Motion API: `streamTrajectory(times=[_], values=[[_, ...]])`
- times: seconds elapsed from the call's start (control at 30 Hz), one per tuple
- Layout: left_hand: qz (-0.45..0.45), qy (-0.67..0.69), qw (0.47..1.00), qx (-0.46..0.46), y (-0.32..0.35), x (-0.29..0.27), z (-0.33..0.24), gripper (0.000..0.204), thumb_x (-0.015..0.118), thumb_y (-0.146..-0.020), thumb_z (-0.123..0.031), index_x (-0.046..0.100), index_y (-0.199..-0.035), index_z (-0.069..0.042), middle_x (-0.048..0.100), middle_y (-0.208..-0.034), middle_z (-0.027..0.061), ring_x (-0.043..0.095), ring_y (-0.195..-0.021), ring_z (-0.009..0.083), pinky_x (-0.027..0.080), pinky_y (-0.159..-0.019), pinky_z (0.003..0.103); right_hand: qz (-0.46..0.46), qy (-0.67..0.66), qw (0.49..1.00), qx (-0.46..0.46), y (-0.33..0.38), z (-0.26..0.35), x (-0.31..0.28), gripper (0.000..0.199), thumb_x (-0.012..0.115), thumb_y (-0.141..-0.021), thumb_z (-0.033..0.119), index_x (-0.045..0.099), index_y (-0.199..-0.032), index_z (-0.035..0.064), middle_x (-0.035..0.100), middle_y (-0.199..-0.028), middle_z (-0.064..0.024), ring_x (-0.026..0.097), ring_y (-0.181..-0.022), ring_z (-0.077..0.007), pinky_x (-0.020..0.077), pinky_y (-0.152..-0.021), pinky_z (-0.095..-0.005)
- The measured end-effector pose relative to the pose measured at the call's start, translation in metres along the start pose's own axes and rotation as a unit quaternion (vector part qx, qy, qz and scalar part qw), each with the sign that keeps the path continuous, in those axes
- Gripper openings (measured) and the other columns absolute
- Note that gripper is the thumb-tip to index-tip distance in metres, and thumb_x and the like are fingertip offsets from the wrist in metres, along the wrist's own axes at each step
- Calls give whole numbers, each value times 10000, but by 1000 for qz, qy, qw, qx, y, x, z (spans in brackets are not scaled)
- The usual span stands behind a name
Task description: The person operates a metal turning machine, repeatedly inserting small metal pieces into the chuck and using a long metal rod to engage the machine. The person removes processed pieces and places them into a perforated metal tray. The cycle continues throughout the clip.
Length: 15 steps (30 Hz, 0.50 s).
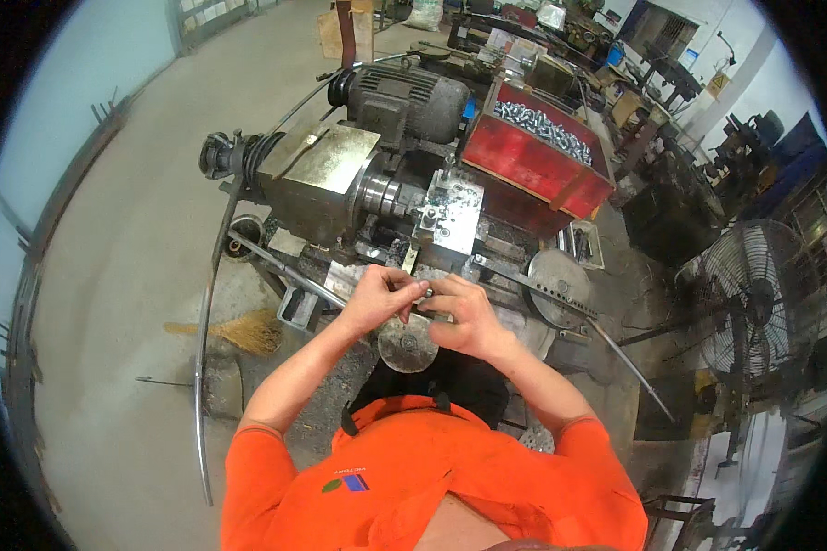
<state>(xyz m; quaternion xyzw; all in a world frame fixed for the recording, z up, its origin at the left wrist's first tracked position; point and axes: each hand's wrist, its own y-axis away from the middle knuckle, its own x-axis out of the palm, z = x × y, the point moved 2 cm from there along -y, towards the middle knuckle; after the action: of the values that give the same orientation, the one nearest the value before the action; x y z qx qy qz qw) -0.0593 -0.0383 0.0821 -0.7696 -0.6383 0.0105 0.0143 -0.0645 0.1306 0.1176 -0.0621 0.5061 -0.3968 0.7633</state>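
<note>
In front of my body, both hands meet over a small shiny metal part (428, 293). My left hand (379, 297) is closed, with thumb and fingertips pinching at the part. My right hand (466, 314) has its fingers curled against the same piece from the other side; most of it is hidden by the fingers. Just beyond the hands stands a lathe-like machine, with a round chuck (379, 195) and a metal tool block (452, 211) to its right. Below the hands is a round, worn metal disc (408, 345).
A red bin (533, 167) full of shiny metal parts (547, 129) sits at the far right of the machine, near a finned motor (412, 99). A long bar (560, 296) juts out rightward. A straw broom (243, 331) lies left; a caged fan (749, 298) stands right.
</note>
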Motion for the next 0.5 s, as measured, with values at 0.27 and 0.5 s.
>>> streamTrajectory(times=[0.27, 0.5], values=[[-9, 20, 1000, -14, -3, -22, -6, 246, 631, -841, -175, 612, -693, 20, 563, -520, 27, 543, -452, 80, 409, -417, 225, 96, -13, 995, -17, -37, -10, 4, 249, 602, -522, 90, 647, -754, 14, 600, -894, -126, 545, -786, -304, 468, -689, -382], [-18, -173, 983, -52, 8, -76, -40, 381, 629, -814, -123, 524, -1151, 20, 641, -720, 57, 594, -631, 94, 473, -603, 242, 117, 149, 981, -28, -88, -55, 2, 260, 610, -531, 108, 667, -764, 9, 600, -965, -163, 560, -839, -323, 480, -710, -402]])
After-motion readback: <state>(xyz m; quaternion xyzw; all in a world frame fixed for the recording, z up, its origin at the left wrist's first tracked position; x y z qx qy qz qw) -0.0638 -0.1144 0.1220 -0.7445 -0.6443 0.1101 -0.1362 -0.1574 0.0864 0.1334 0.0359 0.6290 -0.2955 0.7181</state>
